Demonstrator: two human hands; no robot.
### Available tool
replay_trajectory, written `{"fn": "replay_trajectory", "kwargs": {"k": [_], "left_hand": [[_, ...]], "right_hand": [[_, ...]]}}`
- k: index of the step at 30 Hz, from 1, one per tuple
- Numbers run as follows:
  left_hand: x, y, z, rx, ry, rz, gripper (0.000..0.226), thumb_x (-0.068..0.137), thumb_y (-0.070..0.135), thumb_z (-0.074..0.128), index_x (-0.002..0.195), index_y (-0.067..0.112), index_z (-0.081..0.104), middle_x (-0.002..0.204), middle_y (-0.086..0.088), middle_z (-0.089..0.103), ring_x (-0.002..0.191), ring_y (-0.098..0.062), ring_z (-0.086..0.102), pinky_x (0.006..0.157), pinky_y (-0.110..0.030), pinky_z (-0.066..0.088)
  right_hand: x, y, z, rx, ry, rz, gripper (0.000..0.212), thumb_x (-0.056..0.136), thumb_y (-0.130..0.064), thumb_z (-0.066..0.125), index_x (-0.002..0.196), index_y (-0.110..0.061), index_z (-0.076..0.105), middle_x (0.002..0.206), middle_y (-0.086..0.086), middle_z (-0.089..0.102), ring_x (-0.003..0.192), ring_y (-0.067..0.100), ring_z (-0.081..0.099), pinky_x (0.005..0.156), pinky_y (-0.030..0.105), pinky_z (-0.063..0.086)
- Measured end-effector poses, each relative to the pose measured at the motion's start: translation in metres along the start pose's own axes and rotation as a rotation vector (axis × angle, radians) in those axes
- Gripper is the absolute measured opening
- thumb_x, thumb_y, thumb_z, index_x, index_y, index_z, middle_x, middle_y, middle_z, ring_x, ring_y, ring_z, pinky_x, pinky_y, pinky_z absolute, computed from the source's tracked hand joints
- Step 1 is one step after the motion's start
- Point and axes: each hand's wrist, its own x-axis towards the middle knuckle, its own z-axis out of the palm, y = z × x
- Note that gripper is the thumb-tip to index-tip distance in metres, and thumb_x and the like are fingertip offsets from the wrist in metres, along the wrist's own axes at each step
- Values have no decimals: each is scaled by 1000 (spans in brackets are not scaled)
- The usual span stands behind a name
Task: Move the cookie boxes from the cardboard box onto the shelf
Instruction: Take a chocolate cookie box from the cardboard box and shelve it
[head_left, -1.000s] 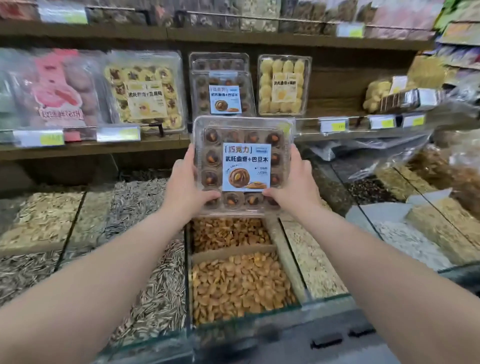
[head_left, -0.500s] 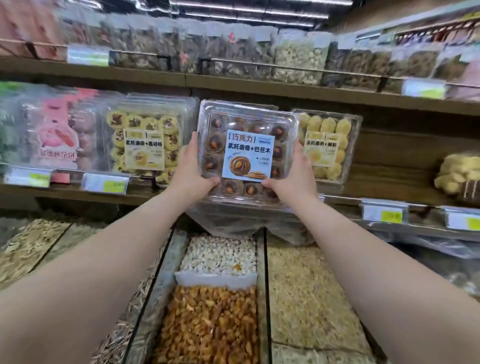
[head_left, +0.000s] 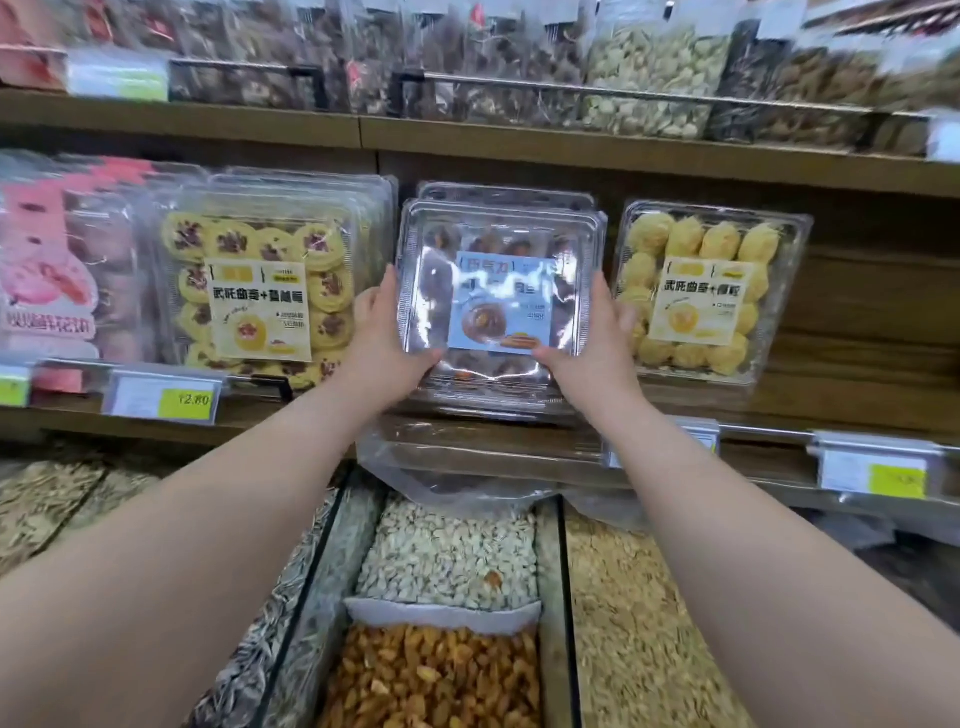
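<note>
Hands gripped a clear cookie box (head_left: 500, 301) of dark cookies by its lower sides, left hand (head_left: 387, 345) and right hand (head_left: 597, 343) each pressed against an edge. It stood upright at the shelf (head_left: 311, 415), apparently against another like box (head_left: 506, 192), between yellow-cookie boxes (head_left: 260, 275).

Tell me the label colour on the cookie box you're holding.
Light blue, on the clear cookie box of dark chocolate cookies held by both hands; the head view shows it, partly under glare.
</note>
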Motion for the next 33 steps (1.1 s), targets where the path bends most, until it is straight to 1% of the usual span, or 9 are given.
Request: {"fn": "replay_trajectory", "kwargs": {"k": [6, 10, 13, 15, 18, 22, 26, 29, 33], "left_hand": [[14, 2, 9, -29, 76, 4, 105, 81, 12, 73, 154, 25, -1, 151, 0, 14, 135, -15, 30, 103, -19, 15], [17, -2, 17, 22, 69, -12, 110, 81, 11, 74, 153, 25, -8, 149, -1, 14, 122, -8, 35, 98, -18, 18], [13, -4, 21, 124, 56, -34, 110, 82, 13, 73, 152, 22, -12, 150, -5, 14, 108, -8, 37, 91, -18, 23], [10, -4, 22, 184, 49, -40, 109, 83, 16, 72, 152, 20, -13, 151, -9, 14, 112, -14, 44, 90, -18, 27], [3, -1, 19, 261, 32, -50, 103, 86, 23, 69, 152, 16, -10, 154, -14, 14, 129, -24, 41, 103, -25, 30], [-23, 2, 6, 262, 32, -27, 85, 89, 32, 64, 153, 12, 12, 151, -11, 27, 135, -24, 36, 109, -32, 30], [-93, 7, -10, 76, 78, -27, 58, 88, 33, 64, 140, 19, 42, 119, 3, 55, 102, -10, 56, 90, -28, 46], [-162, -11, -20, 48, 95, -57, 42, 87, 30, 65, 127, 24, 53, 106, 5, 61, 92, -9, 58, 87, -26, 47], [-253, -46, -43, 119, 107, -143, 39, 87, 24, 66, 124, 21, 57, 105, 2, 61, 93, -15, 59, 87, -37, 51]], "right_hand": [[9, -1, 6, -44, 62, -2, 101, 85, -11, 70, 153, -29, -3, 136, 2, 22, 124, 16, 33, 97, 20, 21], [11, 6, 9, -111, 51, -5, 108, 84, -13, 72, 152, -30, -9, 138, 3, 22, 127, 17, 32, 97, 20, 20], [9, 9, 10, -189, 19, -13, 114, 81, -17, 76, 151, -30, -13, 146, 7, 20, 134, 25, 29, 106, 30, 26], [5, 7, 10, -248, 1, -5, 115, 82, -21, 76, 151, -30, -16, 149, 10, 18, 135, 29, 28, 106, 36, 30], [0, 8, 10, -327, 13, -13, 114, 82, -29, 75, 151, -29, -16, 147, 12, 21, 135, 30, 27, 107, 38, 30], [-19, 5, 3, -360, 28, 14, 101, 84, -39, 70, 153, -19, -1, 155, 13, 11, 143, 28, 11, 115, 38, 17], [-80, -5, -2, -245, 40, -137, 73, 88, -33, 64, 147, -12, 27, 146, 8, 36, 137, 23, 27, 113, 33, 22], [-143, -10, 15, -133, -90, -230, 59, 89, -30, 62, 141, -13, 40, 136, 4, 48, 129, 19, 40, 109, 33, 33], [-220, -13, 54, -51, -346, -277, 51, 92, -30, 60, 139, -16, 45, 135, 0, 50, 126, 15, 44, 105, 30, 37]]}}
